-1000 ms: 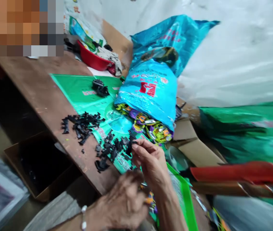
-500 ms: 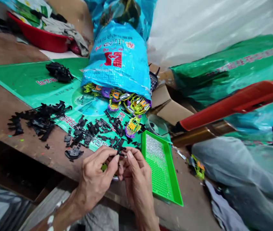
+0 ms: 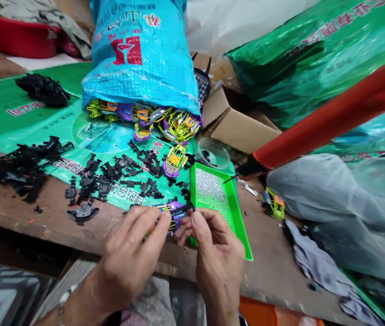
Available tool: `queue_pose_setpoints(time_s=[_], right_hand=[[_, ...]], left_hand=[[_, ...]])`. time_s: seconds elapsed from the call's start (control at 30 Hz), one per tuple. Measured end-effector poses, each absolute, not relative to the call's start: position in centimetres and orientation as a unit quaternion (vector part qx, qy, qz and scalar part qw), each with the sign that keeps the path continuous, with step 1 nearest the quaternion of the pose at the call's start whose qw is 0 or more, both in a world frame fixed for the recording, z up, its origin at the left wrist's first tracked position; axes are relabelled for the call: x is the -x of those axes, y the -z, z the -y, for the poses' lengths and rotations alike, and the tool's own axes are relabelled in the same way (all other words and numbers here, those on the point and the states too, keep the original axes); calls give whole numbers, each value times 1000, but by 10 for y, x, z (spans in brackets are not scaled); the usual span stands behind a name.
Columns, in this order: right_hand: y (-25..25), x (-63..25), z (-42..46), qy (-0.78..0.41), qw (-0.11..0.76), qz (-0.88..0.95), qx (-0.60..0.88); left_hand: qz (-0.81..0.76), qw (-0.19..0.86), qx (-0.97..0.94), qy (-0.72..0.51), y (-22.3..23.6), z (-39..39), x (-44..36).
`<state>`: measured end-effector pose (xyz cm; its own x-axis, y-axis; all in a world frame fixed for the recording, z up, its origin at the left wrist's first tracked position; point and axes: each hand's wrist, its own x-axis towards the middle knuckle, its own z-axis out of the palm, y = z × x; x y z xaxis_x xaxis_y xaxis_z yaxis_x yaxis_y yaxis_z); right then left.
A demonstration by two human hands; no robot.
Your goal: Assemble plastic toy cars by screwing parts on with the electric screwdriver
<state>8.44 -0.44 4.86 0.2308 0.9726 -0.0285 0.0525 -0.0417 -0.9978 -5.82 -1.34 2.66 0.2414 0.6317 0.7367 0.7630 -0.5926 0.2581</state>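
Observation:
My left hand [image 3: 134,246] is closed on a purple and yellow toy car body [image 3: 175,206], with a black plastic part [image 3: 184,209] lying along it. Much of the body is hidden behind my fingers. My right hand [image 3: 218,244] is closed in a pinch by the right end of the black part; what sits between its fingertips is too small to make out. Just behind that hand stands a green tray [image 3: 241,226], holding many tiny silver metal pieces [image 3: 211,186]. Loose black plastic parts [image 3: 121,170] are scattered beyond my left hand.
A blue woven sack [image 3: 141,68] spills toy car bodies [image 3: 175,160] onto a green sheet. A red tool with a thin bit [image 3: 331,113] slants in from the right. Behind the tray are a clear round tub [image 3: 228,158] and a cardboard box [image 3: 243,131]. A grey cloth [image 3: 318,258] lies right.
The view has shifted closer and to the right. The purple and yellow body now shows between my hands, with the black part lower against it. My right hand has turned slightly, still pinching.

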Motion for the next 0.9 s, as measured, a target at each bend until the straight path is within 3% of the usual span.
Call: queue_pose_setpoints(time_s=[0.1, 0.3, 0.43, 0.53, 0.9], right_hand=[[-42, -82, 8, -533, 506, 412, 538], [-38, -98, -4, -472, 525, 415, 574], [-38, -121, -21, -512, 443, 473, 563], [-37, -131, -27, -553, 396, 472, 561], [-34, -136, -15, -570, 341, 453, 595]], left_hand=[[394, 90, 812, 420, -16, 20, 52], [412, 20, 813, 412, -19, 14, 43], [488, -20, 823, 288, -10, 2, 53], [450, -54, 866, 210, 3, -7, 63], [386, -40, 897, 211, -5, -22, 66]])
